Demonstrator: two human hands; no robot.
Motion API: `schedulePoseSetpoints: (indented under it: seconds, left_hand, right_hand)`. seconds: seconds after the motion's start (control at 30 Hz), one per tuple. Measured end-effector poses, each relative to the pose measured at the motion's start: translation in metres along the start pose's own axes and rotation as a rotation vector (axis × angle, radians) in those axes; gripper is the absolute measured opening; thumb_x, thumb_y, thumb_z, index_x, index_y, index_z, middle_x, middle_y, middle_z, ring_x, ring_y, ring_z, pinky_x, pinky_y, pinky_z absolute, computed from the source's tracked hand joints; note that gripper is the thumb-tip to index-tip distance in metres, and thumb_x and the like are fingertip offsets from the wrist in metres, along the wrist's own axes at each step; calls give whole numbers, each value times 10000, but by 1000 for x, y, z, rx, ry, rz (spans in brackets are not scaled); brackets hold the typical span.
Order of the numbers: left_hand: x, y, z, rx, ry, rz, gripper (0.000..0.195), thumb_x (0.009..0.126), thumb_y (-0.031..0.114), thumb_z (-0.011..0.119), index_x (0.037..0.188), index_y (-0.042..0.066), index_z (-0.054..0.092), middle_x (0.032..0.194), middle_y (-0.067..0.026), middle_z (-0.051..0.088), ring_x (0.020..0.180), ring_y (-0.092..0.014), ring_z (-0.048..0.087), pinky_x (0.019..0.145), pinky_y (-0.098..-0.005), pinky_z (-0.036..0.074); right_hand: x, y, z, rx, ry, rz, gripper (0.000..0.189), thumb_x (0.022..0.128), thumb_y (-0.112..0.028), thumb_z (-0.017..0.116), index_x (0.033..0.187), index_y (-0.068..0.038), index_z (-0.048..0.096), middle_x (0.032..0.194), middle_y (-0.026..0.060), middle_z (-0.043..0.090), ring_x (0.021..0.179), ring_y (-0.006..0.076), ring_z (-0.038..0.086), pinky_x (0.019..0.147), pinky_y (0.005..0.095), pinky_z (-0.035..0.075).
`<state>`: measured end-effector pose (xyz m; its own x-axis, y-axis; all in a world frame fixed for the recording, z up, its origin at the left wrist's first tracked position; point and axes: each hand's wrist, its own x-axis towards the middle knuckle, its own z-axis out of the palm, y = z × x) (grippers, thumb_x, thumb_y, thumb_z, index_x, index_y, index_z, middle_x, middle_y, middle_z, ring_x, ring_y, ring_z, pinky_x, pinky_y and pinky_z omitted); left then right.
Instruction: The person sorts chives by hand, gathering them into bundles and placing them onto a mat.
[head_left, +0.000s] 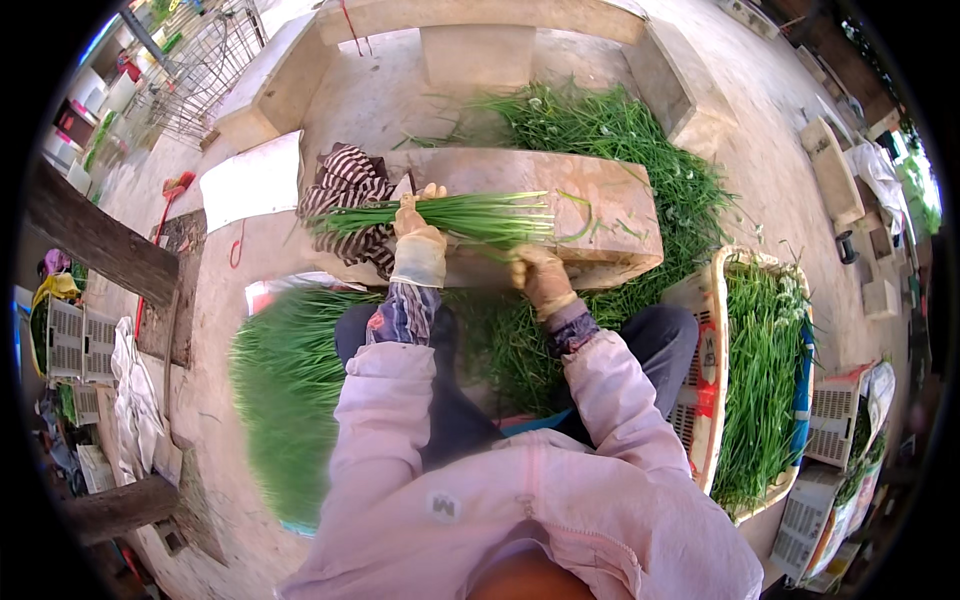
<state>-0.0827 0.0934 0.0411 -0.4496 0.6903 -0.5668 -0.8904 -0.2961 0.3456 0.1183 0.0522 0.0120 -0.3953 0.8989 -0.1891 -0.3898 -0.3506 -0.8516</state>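
Note:
My left hand (417, 225), in a pale rubber glove, grips a bunch of long green chive stalks (487, 216) lying crosswise over a stone block (600, 180). The bunch's even, pale ends point right. Below those ends is my gloved right hand (541, 276), its fingers curled at the block's near edge. A blurred green strand shows by its fingertips; whether it is pinched is unclear. Under the bunch's left part lies a brown-and-white striped cloth (349, 184). A few loose green scraps (585, 214) rest on the block's right end.
Loose chives with white flower heads (600, 120) are heaped behind the block. At my right stands a plastic crate (718, 360) full of chives (757, 375). A neat chive pile (285, 375) sits at my left. Concrete blocks (690, 90) and a wooden post (97, 225) stand around.

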Motion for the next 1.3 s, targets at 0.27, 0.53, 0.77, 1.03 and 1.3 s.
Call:
schedulePoseSetpoints:
  seconds: [0.27, 0.53, 0.77, 1.03, 1.3]
  left_hand:
    - [27, 15, -24, -41, -243, 69, 239, 877, 262, 447, 907, 27, 478, 928, -146, 596, 837, -291, 583, 777, -430, 480]
    - [7, -7, -18, 49, -186, 32, 201, 887, 272, 446, 844, 76, 441, 859, -124, 599, 802, -281, 584, 731, -447, 478]
    - [19, -3, -22, -123, -394, 17, 189, 847, 240, 461, 708, 114, 437, 654, -75, 482, 646, -271, 489, 680, -469, 439]
    - [-78, -18, 3, 937, -560, 312, 292, 858, 294, 495, 722, 38, 523, 558, -60, 547, 547, -172, 513, 569, -297, 423]
    - [-38, -95, -67, 1438, -681, 438, 270, 866, 248, 491, 1010, 19, 498, 580, -58, 549, 531, -163, 509, 533, -320, 418]
  right_hand:
    - [-41, 2, -95, -868, 125, -194, 229, 782, -241, 572, 837, -22, 611, 683, 48, 590, 541, 143, 525, 517, 244, 424]
    - [-22, -24, 9, -175, 210, 164, 217, 812, -257, 567, 880, -56, 612, 671, 12, 583, 474, 65, 444, 426, 188, 314]
    - [-37, -21, -44, -211, 212, 107, 171, 814, -189, 562, 824, -24, 606, 595, -1, 533, 458, 62, 433, 412, 181, 314]
    - [-64, -67, -41, -996, -2, -13, 209, 753, -189, 593, 900, -44, 624, 723, 105, 632, 673, 203, 619, 622, 287, 482]
    - [-67, -168, 32, -1083, 213, -750, 159, 747, -88, 633, 897, -40, 610, 800, 108, 619, 692, 198, 597, 626, 283, 468]
